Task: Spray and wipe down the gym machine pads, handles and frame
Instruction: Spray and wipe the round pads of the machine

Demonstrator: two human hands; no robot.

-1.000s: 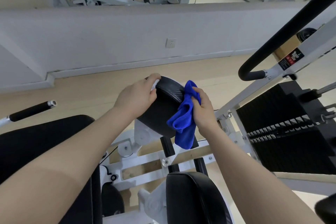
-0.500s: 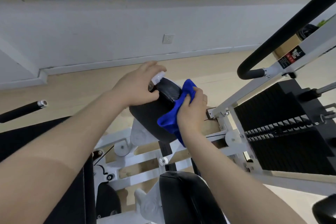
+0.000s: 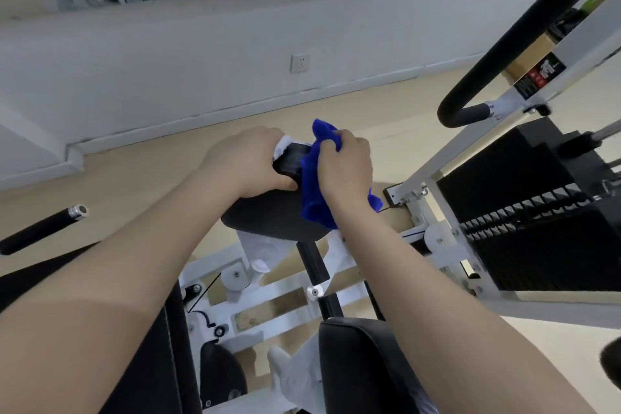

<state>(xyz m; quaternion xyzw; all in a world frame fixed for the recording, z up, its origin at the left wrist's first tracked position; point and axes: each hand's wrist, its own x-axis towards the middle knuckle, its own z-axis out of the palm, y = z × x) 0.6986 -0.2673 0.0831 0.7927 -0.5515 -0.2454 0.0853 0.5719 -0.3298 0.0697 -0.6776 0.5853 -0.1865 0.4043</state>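
Right at the centre of the frame, both hands are working on a black roller pad of the white-framed gym machine. The right hand is curling its fingers tightly around a bunched blue cloth and pressing it against the pad's right side; loose folds of the cloth are sticking up above the knuckles and hanging down below the wrist. The left hand is gripping the pad's upper end from the left, fingers wrapped over the top and thumb lying against the black surface. A small white object is showing under its fingertips; what it is cannot be told. The two hands are sitting just beside each other, with only a strip of pad showing between them.

Below the pad, a black post is running down toward a black seat cushion at the lower centre. At the right of the frame a black weight stack is standing inside the white frame, and a curved black handle is sweeping across the upper right. At the left edge a straight black grip with a metal end cap is pointing inward. A wall socket is sitting on the pale wall above.
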